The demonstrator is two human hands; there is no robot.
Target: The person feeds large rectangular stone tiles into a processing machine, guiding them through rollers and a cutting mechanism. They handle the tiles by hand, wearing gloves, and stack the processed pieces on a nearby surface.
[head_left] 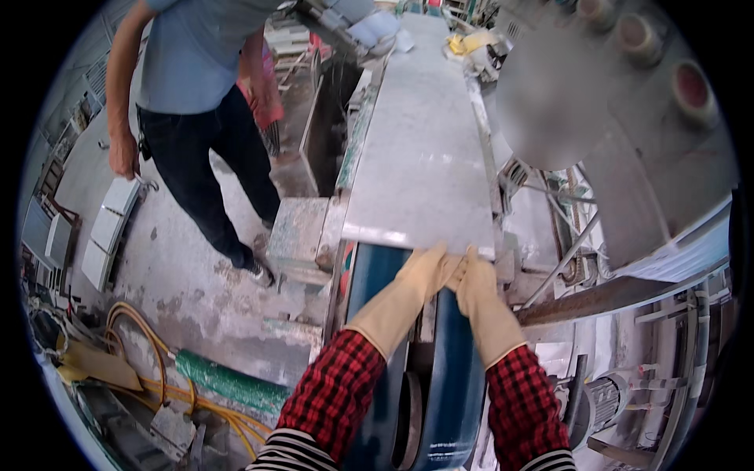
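A long pale grey slab (424,157), stone-like and shiny near its front end, lies flat along a conveyor with dark blue belts (378,271). Both my hands wear beige rubber gloves and meet at the slab's near edge, right of its middle. My left hand (426,269) is closed at that edge, its fingertips close against the other glove. Beside it my right hand (474,284) has curled fingers, with the thumb up against the edge. The gloves hide the undersides of my fingers and part of the slab's edge.
At the left stands a person (196,102) in a grey-blue shirt, holding a small metal object. A stone block (297,230) flanks the conveyor. Yellow hoses (161,369) and a green-wrapped cylinder (228,381) lie lower left. Large grey machinery (652,173) and a motor (605,400) stand right.
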